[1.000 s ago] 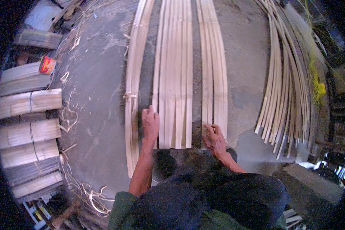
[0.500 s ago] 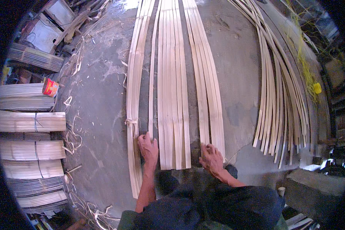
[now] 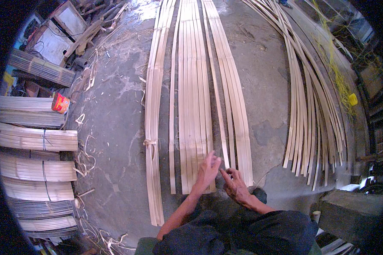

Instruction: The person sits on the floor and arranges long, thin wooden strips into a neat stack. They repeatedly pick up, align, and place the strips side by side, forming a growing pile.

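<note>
Left hand [image 3: 207,173]: open and flat, fingers spread, palm down on the near end of the middle strips [image 3: 194,106], pressing rather than gripping.
Right hand [image 3: 234,185]: loosely curled, fingertips pinched at the near end of a single thin strip [image 3: 215,102]; whether it truly grips it I cannot tell.
Thin strip: runs away from the right hand's fingertips, between the middle strips on its left and the right set of strips [image 3: 233,106] just beyond its knuckles.
Tied bundle [image 3: 154,127]: well to the left of the left hand, bound with a pale knot, lying flat.
Materials: all strips are long, flat, pale split cane or bamboo, smooth, bowed by the lens.
Curved pile [image 3: 310,114]: far right of the right hand, many strips fanned loosely.
Floor [image 3: 115,123]: grey rough concrete, with curled shavings left of the left hand.
Containers: a small red and yellow can [image 3: 60,103] far left; its contents cannot be seen.
Stacked bundles [image 3: 34,170]: farthest left, short tied slats in layers.
</note>
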`<action>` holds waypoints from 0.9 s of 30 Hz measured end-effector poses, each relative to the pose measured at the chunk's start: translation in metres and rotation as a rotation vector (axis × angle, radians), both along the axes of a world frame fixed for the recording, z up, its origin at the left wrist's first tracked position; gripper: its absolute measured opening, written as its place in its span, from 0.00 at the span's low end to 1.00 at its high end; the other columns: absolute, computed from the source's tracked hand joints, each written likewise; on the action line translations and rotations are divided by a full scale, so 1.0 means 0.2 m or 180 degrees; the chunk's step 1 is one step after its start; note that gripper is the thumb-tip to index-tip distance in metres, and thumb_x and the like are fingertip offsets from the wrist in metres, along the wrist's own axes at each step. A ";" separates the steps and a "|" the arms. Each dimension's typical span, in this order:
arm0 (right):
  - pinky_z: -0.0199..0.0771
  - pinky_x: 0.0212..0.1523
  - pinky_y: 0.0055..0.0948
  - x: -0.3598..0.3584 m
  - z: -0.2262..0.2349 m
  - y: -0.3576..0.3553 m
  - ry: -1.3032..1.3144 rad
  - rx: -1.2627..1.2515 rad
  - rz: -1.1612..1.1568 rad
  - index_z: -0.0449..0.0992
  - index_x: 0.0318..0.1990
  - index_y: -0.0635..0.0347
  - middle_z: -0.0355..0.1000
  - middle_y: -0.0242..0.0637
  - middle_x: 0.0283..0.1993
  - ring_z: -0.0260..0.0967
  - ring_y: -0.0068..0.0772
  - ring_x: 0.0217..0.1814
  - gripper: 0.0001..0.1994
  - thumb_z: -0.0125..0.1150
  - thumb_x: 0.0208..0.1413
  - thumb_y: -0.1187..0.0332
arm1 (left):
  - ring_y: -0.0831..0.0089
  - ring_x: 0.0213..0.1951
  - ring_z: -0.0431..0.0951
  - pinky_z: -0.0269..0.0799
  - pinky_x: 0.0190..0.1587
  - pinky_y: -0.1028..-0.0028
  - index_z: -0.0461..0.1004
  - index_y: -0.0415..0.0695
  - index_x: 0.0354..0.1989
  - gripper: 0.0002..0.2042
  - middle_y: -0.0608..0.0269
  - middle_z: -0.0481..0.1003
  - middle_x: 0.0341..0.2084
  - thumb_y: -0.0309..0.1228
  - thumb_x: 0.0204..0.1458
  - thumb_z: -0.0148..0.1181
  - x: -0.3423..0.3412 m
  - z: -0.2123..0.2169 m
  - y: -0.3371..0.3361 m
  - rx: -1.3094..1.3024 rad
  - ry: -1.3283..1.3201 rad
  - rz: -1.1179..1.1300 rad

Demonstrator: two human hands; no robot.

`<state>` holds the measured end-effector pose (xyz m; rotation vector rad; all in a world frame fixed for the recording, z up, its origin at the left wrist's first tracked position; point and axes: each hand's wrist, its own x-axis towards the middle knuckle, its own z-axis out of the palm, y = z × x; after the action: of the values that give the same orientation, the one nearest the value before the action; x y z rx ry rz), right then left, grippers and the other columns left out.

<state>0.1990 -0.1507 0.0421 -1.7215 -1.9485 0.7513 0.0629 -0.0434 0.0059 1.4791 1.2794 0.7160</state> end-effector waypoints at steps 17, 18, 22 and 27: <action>0.71 0.28 0.31 -0.05 -0.09 -0.05 0.1775 -0.1252 -0.0948 0.34 0.73 0.53 0.72 0.38 0.28 0.68 0.28 0.26 0.38 0.51 0.64 0.68 | 0.76 0.21 0.72 0.68 0.25 0.75 0.71 0.40 0.35 0.11 0.65 0.72 0.20 0.37 0.62 0.52 0.29 -0.06 0.01 -0.1594 -0.1867 0.1008; 0.71 0.28 0.31 -0.05 -0.08 -0.04 0.2003 -0.1146 -0.1013 0.34 0.73 0.53 0.72 0.38 0.28 0.68 0.28 0.26 0.38 0.51 0.63 0.68 | 0.73 0.21 0.73 0.71 0.26 0.73 0.72 0.40 0.37 0.11 0.65 0.72 0.19 0.37 0.61 0.52 0.29 -0.05 0.03 -0.1646 -0.1854 0.1003; 0.70 0.29 0.32 -0.03 -0.06 -0.02 0.1632 -0.1584 -0.0730 0.34 0.73 0.54 0.71 0.41 0.27 0.66 0.30 0.25 0.39 0.52 0.63 0.67 | 0.64 0.39 0.74 0.71 0.46 0.65 0.70 0.38 0.49 0.14 0.54 0.74 0.41 0.33 0.59 0.54 0.19 0.01 0.02 -0.0342 -0.0066 0.0715; 0.69 0.29 0.31 -0.08 -0.04 0.00 0.1439 -0.1248 -0.0687 0.35 0.73 0.54 0.68 0.42 0.25 0.64 0.29 0.24 0.39 0.55 0.62 0.66 | 0.54 0.53 0.71 0.66 0.56 0.62 0.67 0.38 0.55 0.19 0.46 0.70 0.48 0.26 0.53 0.56 0.05 0.10 0.04 0.0927 0.0549 0.0412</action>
<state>0.1837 -0.1508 0.0336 -1.7402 -1.3515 1.3691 0.0727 -0.0350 0.0268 1.7341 1.4586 0.9056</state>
